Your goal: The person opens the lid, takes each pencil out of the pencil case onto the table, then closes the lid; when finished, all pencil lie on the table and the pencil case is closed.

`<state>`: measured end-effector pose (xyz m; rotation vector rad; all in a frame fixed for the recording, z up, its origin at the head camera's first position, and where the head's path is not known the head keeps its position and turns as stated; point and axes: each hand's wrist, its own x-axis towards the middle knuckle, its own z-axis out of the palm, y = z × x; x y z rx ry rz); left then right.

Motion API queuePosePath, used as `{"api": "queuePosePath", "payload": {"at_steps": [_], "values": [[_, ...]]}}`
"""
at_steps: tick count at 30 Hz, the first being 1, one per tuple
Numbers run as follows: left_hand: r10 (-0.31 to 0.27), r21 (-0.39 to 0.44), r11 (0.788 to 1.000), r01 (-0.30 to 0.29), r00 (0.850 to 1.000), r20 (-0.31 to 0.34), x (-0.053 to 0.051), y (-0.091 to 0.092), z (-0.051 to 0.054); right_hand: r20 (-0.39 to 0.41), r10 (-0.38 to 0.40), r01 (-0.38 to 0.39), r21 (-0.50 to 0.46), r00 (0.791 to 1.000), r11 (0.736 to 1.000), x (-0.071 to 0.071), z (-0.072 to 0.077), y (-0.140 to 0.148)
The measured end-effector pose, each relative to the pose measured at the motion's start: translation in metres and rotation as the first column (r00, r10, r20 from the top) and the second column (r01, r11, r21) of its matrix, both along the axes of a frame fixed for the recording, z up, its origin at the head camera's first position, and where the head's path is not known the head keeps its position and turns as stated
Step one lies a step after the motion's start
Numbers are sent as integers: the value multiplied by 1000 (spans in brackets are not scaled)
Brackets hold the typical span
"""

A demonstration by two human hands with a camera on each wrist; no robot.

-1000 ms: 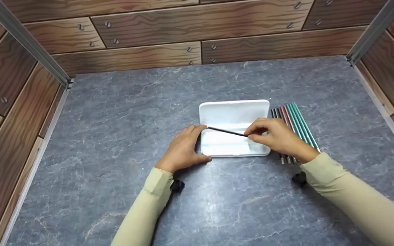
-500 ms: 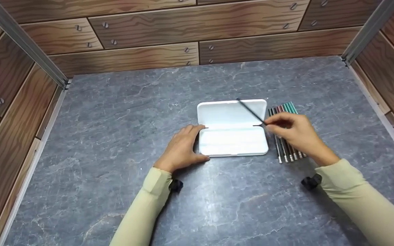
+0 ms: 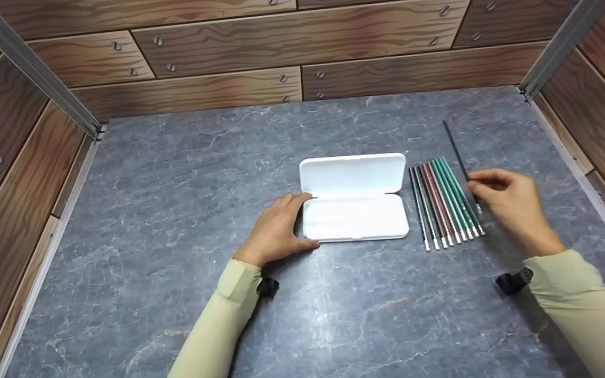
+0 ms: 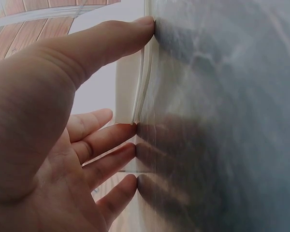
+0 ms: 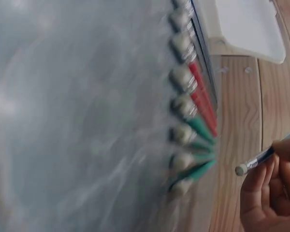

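A white pencil case [image 3: 355, 219] lies on the table with its lid [image 3: 352, 177] raised. My left hand [image 3: 276, 228] holds the case's left end, thumb at the near edge and fingers at the far corner; the left wrist view shows the thumb [image 4: 101, 43] against the edge. Between thumb and fingers my right hand [image 3: 512, 202] pinches a dark pencil [image 3: 455, 148]. That pencil slants just right of a row of pencils [image 3: 441, 205], black, red and green, their eraser ends toward me. Its eraser end [image 5: 242, 168] shows in the right wrist view.
The grey marbled tabletop [image 3: 176, 199] surrounds the case. Wood-patterned panels [image 3: 218, 47] stand at the back and both sides, with metal posts [image 3: 557, 47] at the far corners.
My right hand has carried the dark pencil from over the case rightward, past the row, to its right side. My left hand has stayed at the case's left end.
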<state>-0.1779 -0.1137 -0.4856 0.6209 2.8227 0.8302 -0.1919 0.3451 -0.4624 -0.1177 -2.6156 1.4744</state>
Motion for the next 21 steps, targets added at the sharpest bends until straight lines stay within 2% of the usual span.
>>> {"api": "queuePosePath", "payload": {"at_steps": [4,7,13,21], "values": [[-2,5,1000,3,1000,-3,0,-1,-1,71,-47,40,98,996,994,1,-4,9],[-2,7,1000,2,1000,-4,1,-1,-1,128,-63,42,163,990,986,2,-6,13],[2,12,1000,-2,1000,-6,1,-1,0,200,-92,25,315,976,949,1,-4,16],[0,13,1000,0,1000,-11,1,-1,0,235,-96,7,356,967,934,2,-2,14]]}}
